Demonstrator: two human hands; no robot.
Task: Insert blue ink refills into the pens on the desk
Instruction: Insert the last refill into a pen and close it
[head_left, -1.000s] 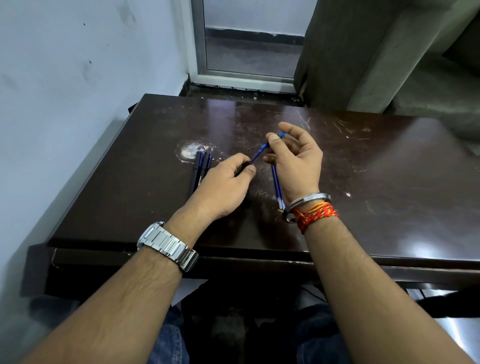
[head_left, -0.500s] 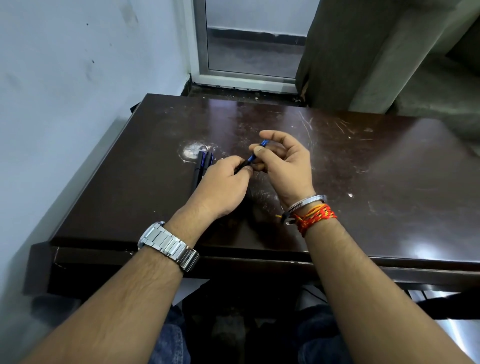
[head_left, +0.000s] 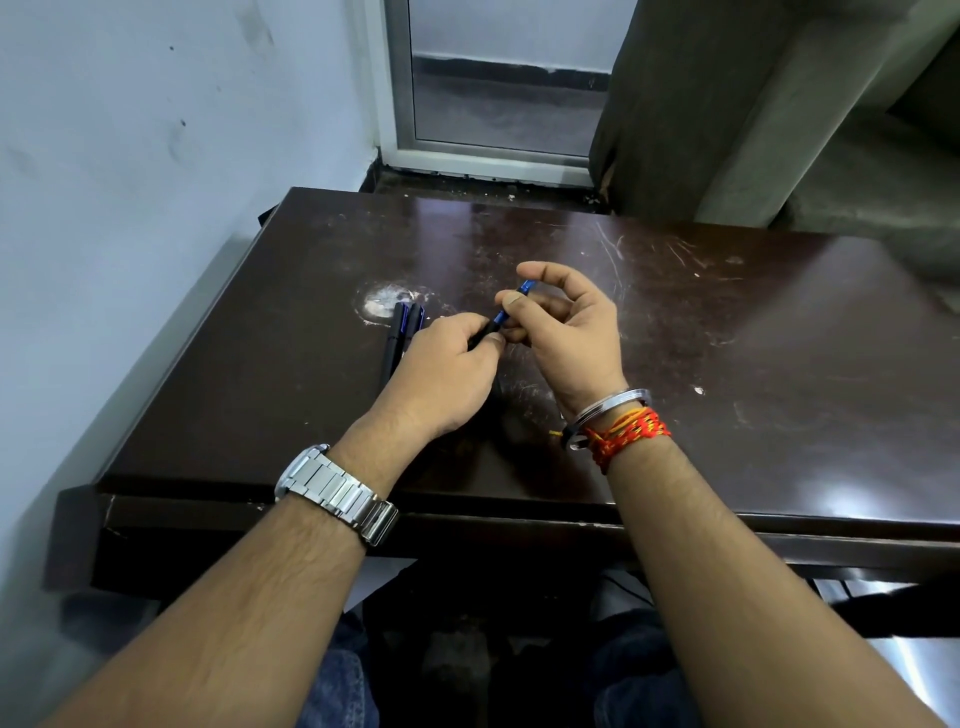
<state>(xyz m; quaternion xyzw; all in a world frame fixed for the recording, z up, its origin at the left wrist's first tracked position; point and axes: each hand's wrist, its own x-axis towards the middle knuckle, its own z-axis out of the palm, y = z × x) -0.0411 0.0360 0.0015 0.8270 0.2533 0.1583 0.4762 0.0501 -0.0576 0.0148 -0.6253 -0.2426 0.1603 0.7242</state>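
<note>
Fingers (head_left: 540, 271) of the right hand (head_left: 571, 332) are curled, thumb and forefinger pinching the blue refill (head_left: 500, 315) near its upper end. Fingers (head_left: 492, 339) of the left hand (head_left: 447, 374) are closed round the dark pen barrel (head_left: 480, 333), held over the bench (head_left: 727, 338) at the centre of the frame. Change noted: one second ago a long run of blue showed between the two hands; now only a short blue length remains, and the hands stand almost touching. Judgement: the refill is largely home in the barrel and this insertion is near its end. The barrel mouth is hidden by the left thumb, so full seating cannot be confirmed. Two further dark pens (head_left: 402, 332) lie side by side on the bench, just left of the left hand and partly covered by it; whether they carry refills cannot be told. A second refill, plainly visible a second ago, is now mostly hidden under the right wrist; only its yellowish tip (head_left: 555, 431) shows, so at least one insertion likely remains.
</note>
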